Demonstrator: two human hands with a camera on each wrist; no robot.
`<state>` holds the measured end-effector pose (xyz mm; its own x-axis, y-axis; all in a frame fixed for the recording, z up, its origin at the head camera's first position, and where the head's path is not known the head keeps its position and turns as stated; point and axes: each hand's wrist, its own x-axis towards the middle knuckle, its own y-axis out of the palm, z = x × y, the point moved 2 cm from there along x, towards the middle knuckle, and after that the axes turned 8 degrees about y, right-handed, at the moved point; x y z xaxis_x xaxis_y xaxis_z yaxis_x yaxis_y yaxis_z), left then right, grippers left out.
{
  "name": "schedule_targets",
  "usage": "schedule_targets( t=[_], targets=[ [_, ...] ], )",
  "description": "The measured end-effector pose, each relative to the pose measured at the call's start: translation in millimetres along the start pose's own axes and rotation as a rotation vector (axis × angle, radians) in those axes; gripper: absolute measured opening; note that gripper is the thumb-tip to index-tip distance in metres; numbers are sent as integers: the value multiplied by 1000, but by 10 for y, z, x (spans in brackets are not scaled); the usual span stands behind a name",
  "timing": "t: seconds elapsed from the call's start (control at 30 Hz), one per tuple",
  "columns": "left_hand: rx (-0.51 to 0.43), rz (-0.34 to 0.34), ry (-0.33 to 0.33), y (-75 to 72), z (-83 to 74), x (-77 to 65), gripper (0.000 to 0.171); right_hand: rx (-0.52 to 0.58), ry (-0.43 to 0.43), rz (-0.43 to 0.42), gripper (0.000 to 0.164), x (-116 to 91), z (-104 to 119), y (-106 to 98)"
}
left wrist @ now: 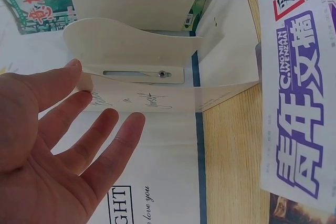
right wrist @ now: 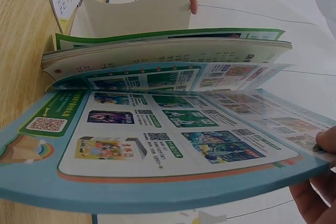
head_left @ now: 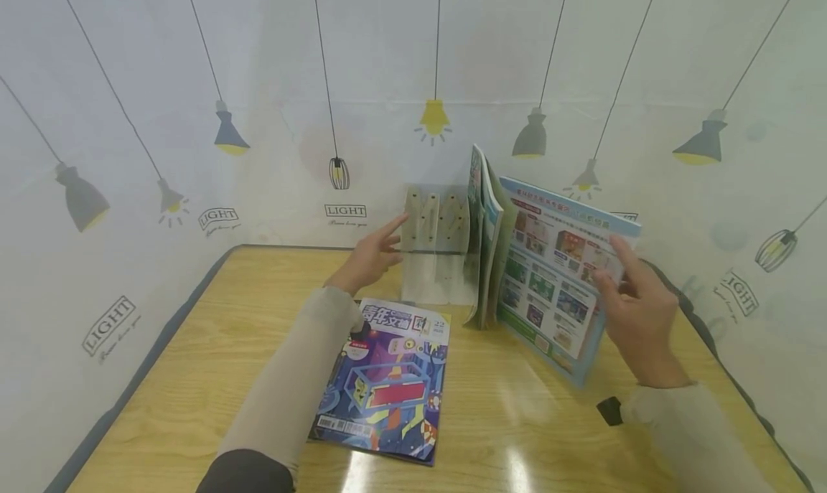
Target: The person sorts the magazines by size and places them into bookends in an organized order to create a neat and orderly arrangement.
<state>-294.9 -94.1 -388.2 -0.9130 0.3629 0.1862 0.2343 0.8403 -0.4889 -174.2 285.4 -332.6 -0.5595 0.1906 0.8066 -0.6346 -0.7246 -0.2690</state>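
Note:
A white bookend rack [head_left: 434,278] with upright dividers stands at the back of the table. My left hand [head_left: 371,256] pinches the edge of its left outer panel [left wrist: 131,95] between thumb and index finger, the other fingers spread. At the rack's right side a magazine [head_left: 549,278] stands upright, its pages fanned apart. My right hand [head_left: 642,313] grips the outer edge of its blue-bordered back cover [right wrist: 173,182], thumb on the printed side. Its green front cover [left wrist: 44,3] faces the dividers in the left wrist view.
A purple magazine [head_left: 388,378] lies flat on the wooden table [head_left: 258,299], in front of the rack and beside my left forearm. White cloth walls [head_left: 375,48] printed with hanging lamps enclose the table at the back and both sides.

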Motion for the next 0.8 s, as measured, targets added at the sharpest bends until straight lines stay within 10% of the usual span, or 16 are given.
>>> schedule_targets(
  t=[0.8],
  targets=[
    [-5,-18,-26,-8,-62,-48,73,-52,-10,-152,43,-299,-67,466]
  ],
)
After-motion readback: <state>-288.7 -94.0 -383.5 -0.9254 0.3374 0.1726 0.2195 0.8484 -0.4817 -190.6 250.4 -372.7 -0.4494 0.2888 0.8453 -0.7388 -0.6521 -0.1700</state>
